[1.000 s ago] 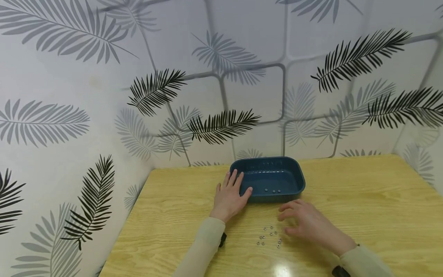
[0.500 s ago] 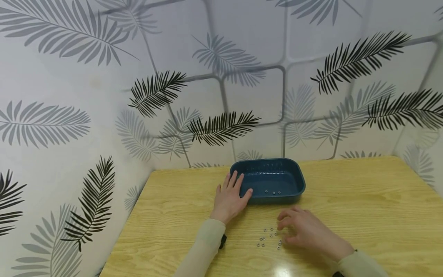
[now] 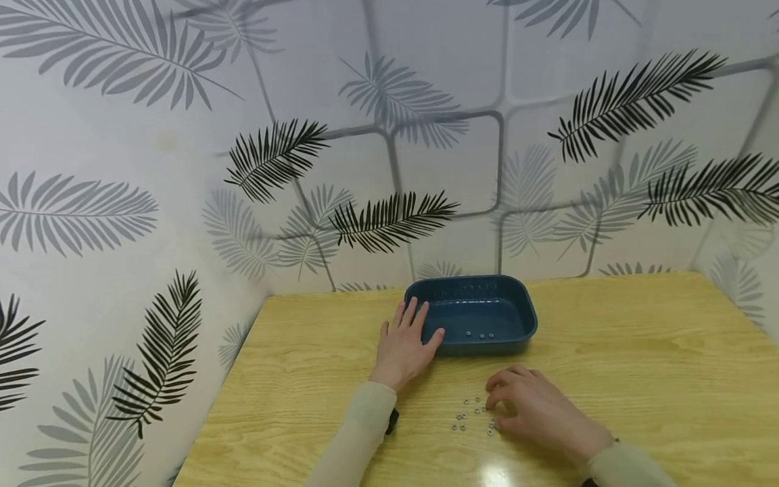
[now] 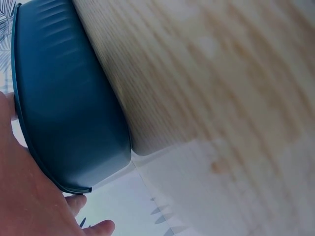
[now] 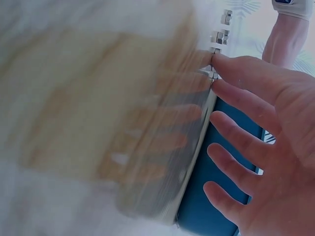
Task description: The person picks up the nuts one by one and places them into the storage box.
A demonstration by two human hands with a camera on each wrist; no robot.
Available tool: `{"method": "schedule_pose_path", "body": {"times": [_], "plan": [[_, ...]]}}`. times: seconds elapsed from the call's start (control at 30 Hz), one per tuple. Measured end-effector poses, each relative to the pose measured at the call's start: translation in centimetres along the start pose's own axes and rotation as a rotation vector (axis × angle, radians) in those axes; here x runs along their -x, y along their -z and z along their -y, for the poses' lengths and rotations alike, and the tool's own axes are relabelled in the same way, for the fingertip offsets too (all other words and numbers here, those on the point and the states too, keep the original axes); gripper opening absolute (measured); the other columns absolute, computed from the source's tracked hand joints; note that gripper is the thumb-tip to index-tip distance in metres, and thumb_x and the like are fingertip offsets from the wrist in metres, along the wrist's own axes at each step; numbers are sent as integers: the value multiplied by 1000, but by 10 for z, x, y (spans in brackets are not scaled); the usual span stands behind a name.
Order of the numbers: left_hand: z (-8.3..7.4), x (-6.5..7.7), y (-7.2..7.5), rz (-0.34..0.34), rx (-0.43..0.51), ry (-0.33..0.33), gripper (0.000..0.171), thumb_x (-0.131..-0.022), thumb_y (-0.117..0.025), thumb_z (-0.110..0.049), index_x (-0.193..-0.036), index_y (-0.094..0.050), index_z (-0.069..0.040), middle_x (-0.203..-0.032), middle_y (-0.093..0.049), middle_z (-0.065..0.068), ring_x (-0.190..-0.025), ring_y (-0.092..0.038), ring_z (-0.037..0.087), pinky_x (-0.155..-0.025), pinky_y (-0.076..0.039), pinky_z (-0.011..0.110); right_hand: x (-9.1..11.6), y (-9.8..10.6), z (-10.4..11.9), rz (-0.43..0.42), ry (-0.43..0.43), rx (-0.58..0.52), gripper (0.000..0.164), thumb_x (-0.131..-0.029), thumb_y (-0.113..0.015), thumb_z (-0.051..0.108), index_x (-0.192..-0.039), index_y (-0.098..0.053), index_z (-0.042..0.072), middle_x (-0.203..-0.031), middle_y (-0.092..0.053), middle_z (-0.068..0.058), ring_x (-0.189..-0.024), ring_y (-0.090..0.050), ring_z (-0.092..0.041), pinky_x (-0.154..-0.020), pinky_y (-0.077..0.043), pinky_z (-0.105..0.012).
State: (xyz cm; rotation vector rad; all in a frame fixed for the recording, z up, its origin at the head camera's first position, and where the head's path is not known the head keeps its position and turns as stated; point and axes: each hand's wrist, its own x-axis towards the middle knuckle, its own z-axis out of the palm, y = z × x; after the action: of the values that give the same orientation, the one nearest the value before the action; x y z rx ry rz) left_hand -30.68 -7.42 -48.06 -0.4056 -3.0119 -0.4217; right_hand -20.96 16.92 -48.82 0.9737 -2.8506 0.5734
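Note:
A dark blue rectangular tray (image 3: 481,349) stands toward the back of the wooden table. My left hand (image 3: 403,348) rests on its left end with fingers spread over the rim; the left wrist view shows that hand against the tray wall (image 4: 69,108). Small metal hex nuts (image 3: 462,427) lie scattered in front of the tray, several in number. My right hand (image 3: 538,409) is low at their right side, its thumb and index fingertips apart, right at the nearest nuts. In the right wrist view, a nut (image 5: 212,74) shows between those fingertips, the other fingers loosely extended.
Three more nuts (image 3: 482,336) lie inside the tray along its near side. The wooden table (image 3: 292,379) meets a wall (image 3: 444,169) with a leaf pattern behind the tray, and another wall stands at the left.
My right hand has come down and slightly left from beside the tray's near side to the loose nuts, its fingers curving a little more. My left hand and the tray have stayed put.

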Motion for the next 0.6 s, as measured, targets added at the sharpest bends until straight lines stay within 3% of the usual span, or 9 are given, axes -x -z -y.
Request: {"method": "schedule_pose_path", "body": {"times": [0.23,0.6], "plan": [[-1,1,2,-2,6,-7,69,-101,-36,-60,-159,-24,-25,-164,-15,3,-150,-9,24,-114,-18,59,-3,-2,2,-10,-2,6,9,-77,-83,29,-81,-75,30,-112,-65,4,-109,-54,-25,-90,-43,-56],[0,1,1,-6,1,-6,68,-101,-36,-60,-158,-24,-25,-163,-16,3,-150,-9,25,-114,-18,59,-6,-4,1,7,6,12,12,-76,-83,23,-75,-74,31,-107,-65,5,-105,-54,-22,-91,-43,-53]]}}
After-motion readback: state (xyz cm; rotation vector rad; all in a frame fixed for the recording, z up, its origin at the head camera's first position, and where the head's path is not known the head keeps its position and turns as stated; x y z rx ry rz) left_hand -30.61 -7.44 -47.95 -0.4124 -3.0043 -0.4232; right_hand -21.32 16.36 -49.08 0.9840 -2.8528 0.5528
